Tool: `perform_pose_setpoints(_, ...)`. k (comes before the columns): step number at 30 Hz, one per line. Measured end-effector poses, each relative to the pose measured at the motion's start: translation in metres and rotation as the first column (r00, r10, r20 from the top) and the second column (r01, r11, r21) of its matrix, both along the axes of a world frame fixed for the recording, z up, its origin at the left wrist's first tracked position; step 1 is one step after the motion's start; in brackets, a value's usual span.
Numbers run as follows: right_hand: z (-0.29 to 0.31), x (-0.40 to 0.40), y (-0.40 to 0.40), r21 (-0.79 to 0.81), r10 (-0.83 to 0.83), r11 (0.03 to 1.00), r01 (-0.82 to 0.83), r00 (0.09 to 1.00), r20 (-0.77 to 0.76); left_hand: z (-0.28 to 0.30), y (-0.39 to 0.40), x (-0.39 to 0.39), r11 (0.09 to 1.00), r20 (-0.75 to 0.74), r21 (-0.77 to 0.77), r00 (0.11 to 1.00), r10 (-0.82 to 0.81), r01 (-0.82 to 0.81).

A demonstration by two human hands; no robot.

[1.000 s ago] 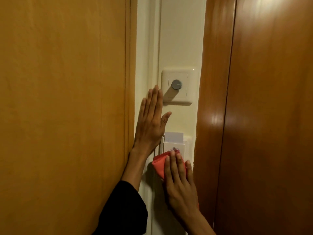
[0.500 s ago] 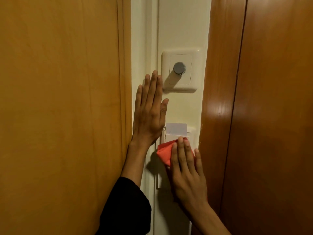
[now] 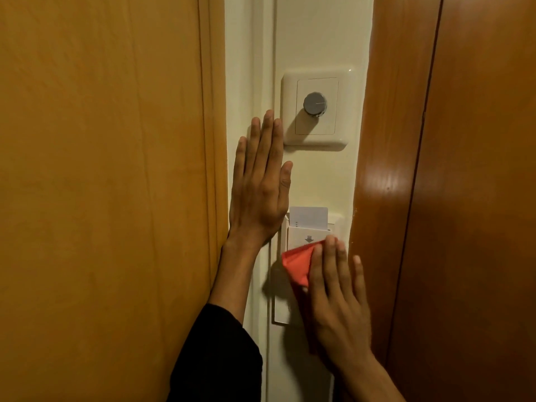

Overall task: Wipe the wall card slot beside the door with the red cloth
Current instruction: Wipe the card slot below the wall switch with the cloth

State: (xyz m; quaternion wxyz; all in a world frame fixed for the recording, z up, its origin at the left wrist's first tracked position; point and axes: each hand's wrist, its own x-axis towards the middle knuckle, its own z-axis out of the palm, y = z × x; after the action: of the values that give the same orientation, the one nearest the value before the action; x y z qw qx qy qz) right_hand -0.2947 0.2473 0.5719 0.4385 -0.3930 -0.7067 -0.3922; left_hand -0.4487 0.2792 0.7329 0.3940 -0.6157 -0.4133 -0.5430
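Pressing the red cloth [image 3: 298, 264] flat against the lower face of the wall card slot [image 3: 304, 235] was my right hand [image 3: 338, 306], fingers straight and together, palm down on the fabric, not clenched. Only the cloth's upper left corner showed past my fingers; the rest sat under the hand. Its top edge reached just below the arrow mark on the slot housing.

The slot held one white card [image 3: 309, 217], upright, its upper part sticking out above the housing. The cloth did not touch the card.

My left hand [image 3: 258, 192] lay open and flat on the pale wall [image 3: 322, 30], gripping nothing, heel just beside the slot's upper left corner, fingertips near the left edge of the dial switch plate [image 3: 317, 107] above. Black sleeve [image 3: 214, 358] covered that forearm low in view.

The slot sat on the narrow wall strip between the yellow wooden panel [image 3: 101, 184] at left and the darker brown door [image 3: 464, 184] at right, directly under the dial.
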Motion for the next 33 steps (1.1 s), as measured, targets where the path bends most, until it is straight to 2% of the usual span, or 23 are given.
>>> perform_pose_setpoints(2, 0.02, -0.015, 0.002, 0.012, 0.053, 0.999, -0.052, 0.989, -0.135, 0.0, 0.001, 0.0, 1.0, 0.001, 0.001, 1.0, -0.003, 0.003)
perform_pose_setpoints(4, 0.029, -0.029, 0.003, 0.023, 0.096, 0.995, -0.093, 0.979, -0.178, 0.0, 0.003, 0.001, 1.0, 0.001, 0.01, 1.0, -0.009, 0.009)
perform_pose_setpoints(8, 0.004, -0.012, 0.002, 0.017, 0.042, 0.999, -0.044, 0.994, 0.103, 0.0, 0.005, 0.0, 1.0, 0.001, 0.021, 1.0, -0.005, 0.005)
perform_pose_setpoints(10, -0.006, 0.004, 0.0, 0.016, 0.013, 1.0, -0.015, 0.991, 0.136, -0.001, 0.005, 0.0, 1.0, 0.004, 0.017, 1.0, -0.004, 0.004)
perform_pose_setpoints(15, 0.03, -0.016, -0.001, 0.004, 0.072, 0.997, -0.072, 0.985, -0.157, -0.001, 0.004, 0.001, 1.0, 0.003, 0.017, 1.0, 0.001, -0.001)
perform_pose_setpoints(16, 0.037, -0.025, -0.001, 0.013, 0.098, 0.995, -0.097, 0.981, -0.17, 0.0, 0.004, 0.001, 1.0, 0.001, 0.019, 1.0, 0.004, -0.004)
perform_pose_setpoints(18, 0.036, -0.034, -0.002, 0.032, 0.118, 0.993, -0.116, 0.99, -0.074, 0.001, 0.004, 0.0, 1.0, -0.006, 0.022, 1.0, 0.001, -0.001)
perform_pose_setpoints(20, 0.016, -0.024, -0.001, 0.02, 0.089, 0.996, -0.091, 0.992, 0.085, 0.0, 0.003, 0.0, 1.0, 0.0, 0.015, 1.0, -0.005, 0.005)
perform_pose_setpoints(22, -0.004, -0.003, 0.0, 0.009, 0.05, 0.999, -0.052, 0.985, 0.165, 0.0, 0.001, 0.0, 1.0, 0.007, 0.001, 1.0, -0.025, 0.025)
perform_pose_setpoints(24, -0.005, 0.011, 0.001, 0.011, 0.049, 0.999, -0.051, 0.991, 0.122, -0.001, 0.0, 0.001, 1.0, 0.009, -0.004, 1.0, -0.026, 0.026)
perform_pose_setpoints(28, 0.032, -0.012, 0.003, 0.026, 0.145, 0.989, -0.143, 0.981, -0.129, 0.0, -0.001, 0.002, 1.0, 0.02, -0.002, 1.0, -0.023, 0.023)
perform_pose_setpoints(29, 0.037, -0.021, 0.003, 0.028, 0.15, 0.989, -0.148, 0.977, -0.153, 0.0, 0.0, 0.003, 1.0, 0.019, 0.0, 0.999, -0.028, 0.028)
perform_pose_setpoints(31, 0.035, -0.026, 0.002, 0.037, 0.136, 0.99, -0.133, 0.987, -0.088, 0.001, 0.0, 0.004, 0.999, 0.018, 0.004, 0.999, -0.042, 0.042)
perform_pose_setpoints(33, 0.022, -0.015, 0.001, 0.043, 0.096, 0.994, -0.098, 0.994, 0.052, 0.001, -0.002, 0.006, 0.999, 0.024, 0.001, 0.999, -0.047, 0.047)
